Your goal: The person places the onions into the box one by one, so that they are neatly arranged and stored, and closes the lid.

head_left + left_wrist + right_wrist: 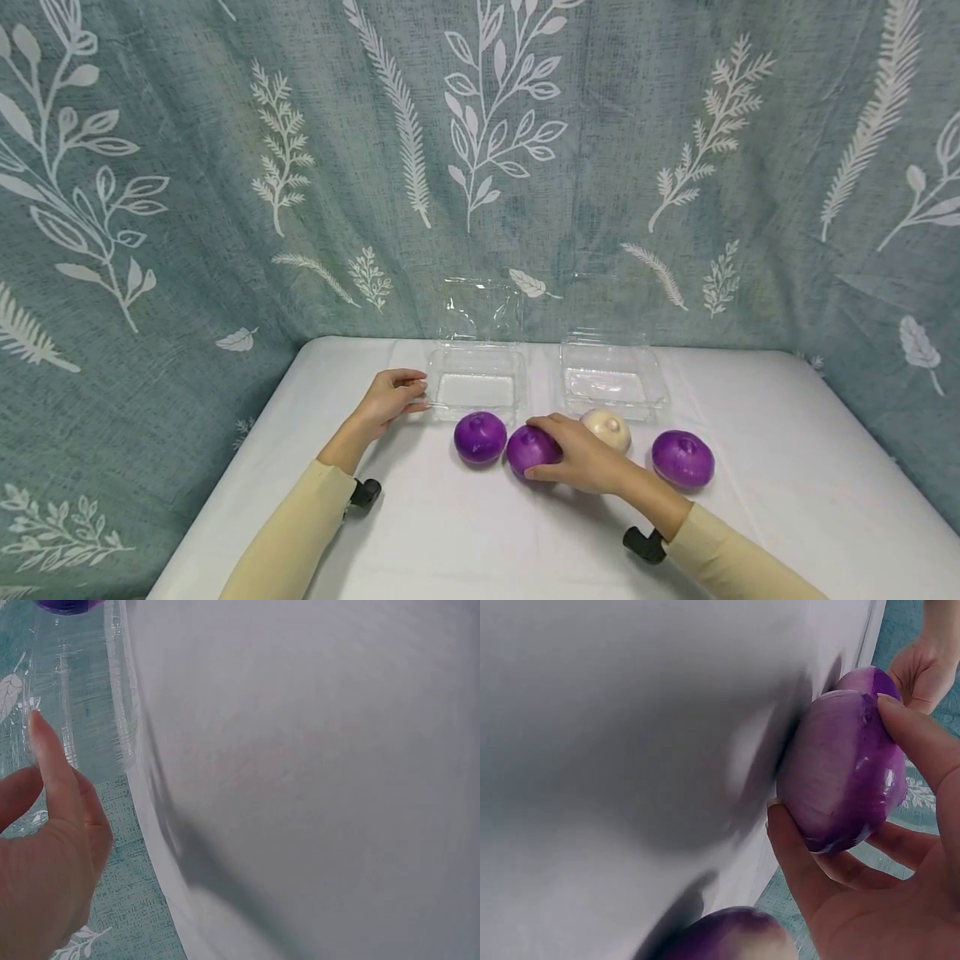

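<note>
My right hand (577, 458) grips a round purple onion (528, 450) on the white table, thumb on one side and fingers on the other, as the right wrist view also shows. Just left of it sits a second purple onion (480, 437). Behind my right hand a white onion (607, 429) is partly covered, and another purple onion (684, 458) lies farther right. My left hand (393, 398) is at the left side of an open clear plastic container (477, 360), thumb and fingertips apart near its edge. Contact there is hard to make out.
A second clear container (611, 367) stands open to the right of the first, lid raised. A patterned green-blue curtain (480, 167) hangs behind the white table (450, 533). Black wrist cameras (365, 493) sit on both forearms.
</note>
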A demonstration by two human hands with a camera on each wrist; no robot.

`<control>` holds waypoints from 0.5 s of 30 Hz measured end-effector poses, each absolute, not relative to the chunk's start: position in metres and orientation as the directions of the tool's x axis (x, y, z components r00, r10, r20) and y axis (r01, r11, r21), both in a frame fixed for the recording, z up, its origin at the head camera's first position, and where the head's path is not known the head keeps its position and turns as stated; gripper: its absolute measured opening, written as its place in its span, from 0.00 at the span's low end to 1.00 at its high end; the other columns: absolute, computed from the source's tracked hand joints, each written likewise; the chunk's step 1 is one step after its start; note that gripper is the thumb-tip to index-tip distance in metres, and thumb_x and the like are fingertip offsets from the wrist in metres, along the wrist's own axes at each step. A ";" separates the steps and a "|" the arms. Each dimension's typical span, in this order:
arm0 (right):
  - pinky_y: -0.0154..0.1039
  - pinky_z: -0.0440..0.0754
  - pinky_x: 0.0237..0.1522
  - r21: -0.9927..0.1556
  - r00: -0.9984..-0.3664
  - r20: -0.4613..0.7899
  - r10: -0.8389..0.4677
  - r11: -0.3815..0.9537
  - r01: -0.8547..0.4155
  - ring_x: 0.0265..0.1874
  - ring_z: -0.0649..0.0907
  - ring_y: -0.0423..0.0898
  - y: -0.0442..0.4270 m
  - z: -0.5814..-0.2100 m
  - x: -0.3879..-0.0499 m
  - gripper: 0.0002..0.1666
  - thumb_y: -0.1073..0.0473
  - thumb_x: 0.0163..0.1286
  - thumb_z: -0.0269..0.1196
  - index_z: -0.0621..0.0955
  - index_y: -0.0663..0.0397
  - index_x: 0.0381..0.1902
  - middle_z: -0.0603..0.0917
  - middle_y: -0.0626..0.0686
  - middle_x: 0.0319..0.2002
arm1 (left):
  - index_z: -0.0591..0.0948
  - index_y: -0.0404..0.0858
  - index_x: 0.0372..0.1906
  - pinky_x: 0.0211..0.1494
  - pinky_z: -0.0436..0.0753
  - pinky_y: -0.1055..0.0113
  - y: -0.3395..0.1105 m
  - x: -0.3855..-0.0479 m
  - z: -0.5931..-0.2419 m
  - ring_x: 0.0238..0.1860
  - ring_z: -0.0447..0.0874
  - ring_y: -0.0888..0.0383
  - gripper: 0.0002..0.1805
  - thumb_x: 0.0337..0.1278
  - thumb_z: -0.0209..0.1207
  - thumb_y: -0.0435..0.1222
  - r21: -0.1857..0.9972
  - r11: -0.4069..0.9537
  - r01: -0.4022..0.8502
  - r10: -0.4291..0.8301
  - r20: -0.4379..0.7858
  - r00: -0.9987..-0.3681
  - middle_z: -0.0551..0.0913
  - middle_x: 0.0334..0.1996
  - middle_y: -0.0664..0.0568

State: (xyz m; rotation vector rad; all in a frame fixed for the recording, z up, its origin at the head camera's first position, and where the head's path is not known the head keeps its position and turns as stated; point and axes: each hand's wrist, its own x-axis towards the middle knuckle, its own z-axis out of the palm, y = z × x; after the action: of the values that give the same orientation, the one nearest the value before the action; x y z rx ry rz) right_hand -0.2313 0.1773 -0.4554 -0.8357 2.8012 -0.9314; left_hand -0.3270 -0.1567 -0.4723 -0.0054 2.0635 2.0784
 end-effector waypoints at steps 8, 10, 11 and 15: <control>0.57 0.85 0.57 -0.568 -0.853 0.149 -0.501 0.663 -0.488 0.56 0.82 0.61 0.185 -0.451 -0.231 0.46 0.45 0.60 0.76 0.74 0.64 0.68 0.79 0.66 0.61 | 0.69 0.19 0.68 0.51 0.90 0.65 -0.155 -0.328 -0.472 0.49 0.78 0.49 0.23 0.73 0.54 0.24 0.986 -0.015 -0.166 0.137 -0.163 -0.977 0.74 0.46 0.42; 0.57 0.86 0.57 -0.563 -0.853 0.166 -0.494 0.663 -0.494 0.56 0.82 0.61 0.187 -0.448 -0.230 0.46 0.45 0.60 0.76 0.74 0.64 0.68 0.79 0.66 0.61 | 0.69 0.19 0.67 0.51 0.90 0.65 -0.155 -0.328 -0.472 0.48 0.78 0.50 0.23 0.72 0.54 0.24 0.986 -0.017 -0.165 0.133 -0.161 -0.978 0.75 0.46 0.42; 0.57 0.85 0.57 -0.562 -0.856 0.172 -0.488 0.665 -0.492 0.56 0.82 0.61 0.187 -0.446 -0.230 0.46 0.45 0.60 0.76 0.74 0.64 0.68 0.79 0.65 0.62 | 0.69 0.19 0.67 0.51 0.90 0.65 -0.155 -0.328 -0.473 0.48 0.78 0.50 0.23 0.72 0.54 0.24 0.986 -0.020 -0.164 0.131 -0.160 -0.978 0.75 0.46 0.42; 0.56 0.85 0.58 -0.572 -0.861 0.192 -0.471 0.659 -0.488 0.57 0.82 0.60 0.190 -0.440 -0.229 0.45 0.47 0.59 0.77 0.74 0.63 0.68 0.80 0.63 0.61 | 0.70 0.19 0.67 0.51 0.90 0.64 -0.155 -0.328 -0.474 0.47 0.79 0.51 0.23 0.72 0.55 0.24 0.987 -0.023 -0.159 0.130 -0.155 -0.979 0.75 0.47 0.41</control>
State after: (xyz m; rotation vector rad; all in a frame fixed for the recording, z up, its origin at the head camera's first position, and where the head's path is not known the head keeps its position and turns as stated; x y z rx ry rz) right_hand -0.2291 0.1901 -0.4399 -0.8342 2.8860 -1.0074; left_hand -0.3279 -0.1551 -0.4739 -0.0311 2.0433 2.1125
